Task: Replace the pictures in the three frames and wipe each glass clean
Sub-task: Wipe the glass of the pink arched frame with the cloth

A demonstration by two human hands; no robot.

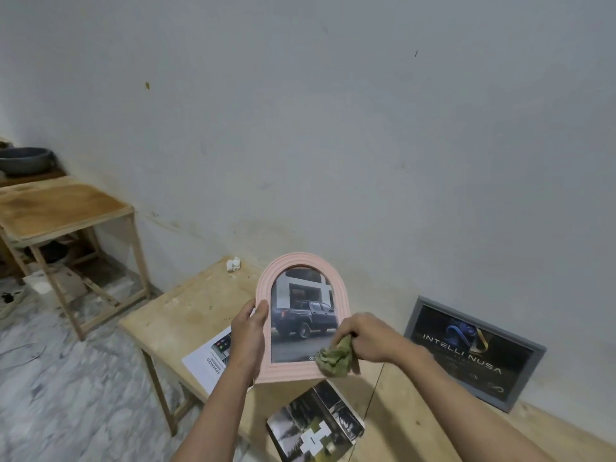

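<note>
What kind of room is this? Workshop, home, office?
Probably a bare utility or back room of a home, not an office: raw plywood tables, a stained plain wall, a marble-pattern tiled floor and a grey basin on a side bench.

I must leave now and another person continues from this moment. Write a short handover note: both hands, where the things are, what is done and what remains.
Left hand: grips the left edge of the pink arched frame, held upright above the table.
Right hand: holds a green cloth against the lower right of the glass.
Grey frame: leans on the wall, with a dark logo picture inside.
Loose prints: lie flat on the table.
Done: the pink frame holds a truck picture.
Left: finish wiping this glass. A third frame is not in view; whether the grey one is finished, I cannot tell.
</note>
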